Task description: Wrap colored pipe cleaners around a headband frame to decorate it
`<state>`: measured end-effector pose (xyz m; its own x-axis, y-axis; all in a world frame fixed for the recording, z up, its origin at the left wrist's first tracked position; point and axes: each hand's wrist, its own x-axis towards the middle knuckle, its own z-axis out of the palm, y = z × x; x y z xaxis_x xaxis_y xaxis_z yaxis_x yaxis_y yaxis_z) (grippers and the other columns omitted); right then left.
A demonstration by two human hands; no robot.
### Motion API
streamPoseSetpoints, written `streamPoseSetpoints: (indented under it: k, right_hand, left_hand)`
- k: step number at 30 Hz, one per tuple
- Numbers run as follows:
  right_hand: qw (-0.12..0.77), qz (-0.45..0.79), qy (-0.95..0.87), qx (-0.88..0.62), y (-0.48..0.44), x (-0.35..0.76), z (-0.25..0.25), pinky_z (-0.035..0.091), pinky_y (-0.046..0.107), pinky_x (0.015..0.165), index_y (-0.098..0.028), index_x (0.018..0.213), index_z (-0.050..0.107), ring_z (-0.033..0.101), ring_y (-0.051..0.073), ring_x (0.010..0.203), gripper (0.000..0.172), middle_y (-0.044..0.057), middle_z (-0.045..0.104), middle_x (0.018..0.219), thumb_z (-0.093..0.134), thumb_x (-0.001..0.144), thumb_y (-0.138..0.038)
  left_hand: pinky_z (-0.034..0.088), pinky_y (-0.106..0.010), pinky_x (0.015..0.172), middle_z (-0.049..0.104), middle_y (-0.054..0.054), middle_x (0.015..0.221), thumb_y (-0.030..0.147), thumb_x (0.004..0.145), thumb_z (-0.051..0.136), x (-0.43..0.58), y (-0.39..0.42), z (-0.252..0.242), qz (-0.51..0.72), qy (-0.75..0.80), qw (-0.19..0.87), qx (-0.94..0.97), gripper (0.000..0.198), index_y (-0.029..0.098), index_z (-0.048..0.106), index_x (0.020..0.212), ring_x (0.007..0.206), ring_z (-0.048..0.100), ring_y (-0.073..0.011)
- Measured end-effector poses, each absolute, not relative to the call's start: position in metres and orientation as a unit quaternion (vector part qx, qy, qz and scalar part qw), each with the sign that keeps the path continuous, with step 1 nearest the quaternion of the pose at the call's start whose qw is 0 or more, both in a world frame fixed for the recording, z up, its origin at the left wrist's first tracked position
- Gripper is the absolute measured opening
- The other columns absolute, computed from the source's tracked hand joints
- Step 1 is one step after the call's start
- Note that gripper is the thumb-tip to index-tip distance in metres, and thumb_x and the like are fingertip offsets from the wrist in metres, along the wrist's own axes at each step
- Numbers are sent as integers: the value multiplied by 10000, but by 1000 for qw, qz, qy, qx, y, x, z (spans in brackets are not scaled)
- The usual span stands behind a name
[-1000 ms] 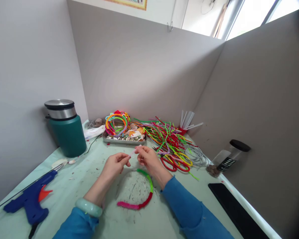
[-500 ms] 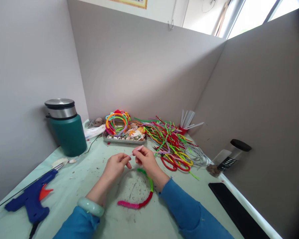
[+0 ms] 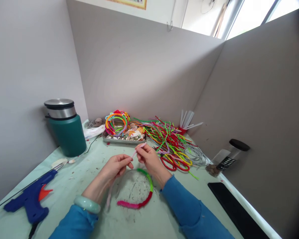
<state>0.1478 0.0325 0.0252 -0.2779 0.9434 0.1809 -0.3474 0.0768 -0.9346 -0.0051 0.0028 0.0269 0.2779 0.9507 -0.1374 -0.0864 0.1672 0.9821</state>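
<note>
Pale pink and fuzzy, the thin chenille pipe cleaner (image 3: pixel 139 148) sits pinched between both hands just above the table (image 3: pixel 72 179). The left hand (image 3: pixel 116 166) is closed on its lower stretch and the right hand (image 3: pixel 148 156) grasps its upper tip. It looks light and soft, with a wire core that probably bends easily and holds its shape, so a fingertip pinch near the ends should suit it. Under the hands lies a curved headband (image 3: pixel 142 203) partly wrapped in green, red and pink. Farther off are a heap of coloured pipe cleaners (image 3: pixel 169 139), a metal tray (image 3: pixel 123 140) and a blue glue gun (image 3: pixel 31 200).
</note>
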Motion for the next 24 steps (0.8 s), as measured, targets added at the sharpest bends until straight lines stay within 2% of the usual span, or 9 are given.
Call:
streamPoseSetpoints:
  k: [4,7,11,14,16,20,24]
  right_hand:
    - [499,614,-510,-338,35,148,20,252,175,380,-167,785,560,405,58,456,251,-21,530,634,627,686,-387]
    - [472,571,-547,-391,35,144,16,250,181,371,-154,689,557,367,56,402,232,-46,473,502,625,682,-375]
    - [490,499,-570,-431,37,142,14,259,189,387,-151,590,527,363,60,392,234,-58,430,429,607,685,-350]
    - [508,499,-558,-427,39,143,12,264,192,391,-156,619,539,379,66,404,207,-58,441,451,596,684,-344]
    - [516,506,-550,-418,40,143,11,261,191,391,-157,628,541,385,67,410,192,-57,443,464,594,684,-332]
    - [521,548,-540,-370,34,143,17,244,192,393,-157,655,543,376,65,415,174,-55,439,480,590,699,-319]
    - [482,580,-596,-276,25,146,28,258,199,430,-152,727,585,373,64,442,164,-49,444,503,583,729,-316]
  left_hand:
    - [191,-176,344,611,7,597,438,651,599,-1,5,27,436,509,513,536,307,141,554,715,335,313,-25]
    - [258,-189,377,624,-2,616,449,672,563,-2,8,22,432,539,438,575,320,142,586,757,359,350,-44]
    - [341,-210,427,646,-10,667,443,703,525,-3,11,15,426,548,387,607,326,154,601,833,390,429,-71]
    - [324,-207,411,648,-1,629,435,706,521,-2,9,17,420,571,373,599,295,155,594,768,358,418,-66]
    - [268,-194,375,634,5,581,414,694,541,-1,6,22,416,569,405,583,268,148,575,688,321,369,-46]
    - [109,-178,313,595,19,521,367,684,574,0,2,26,390,473,603,511,231,140,545,713,265,248,-13]
    - [81,-172,297,528,42,439,312,680,604,-7,5,21,368,399,717,438,208,132,511,633,235,196,7]
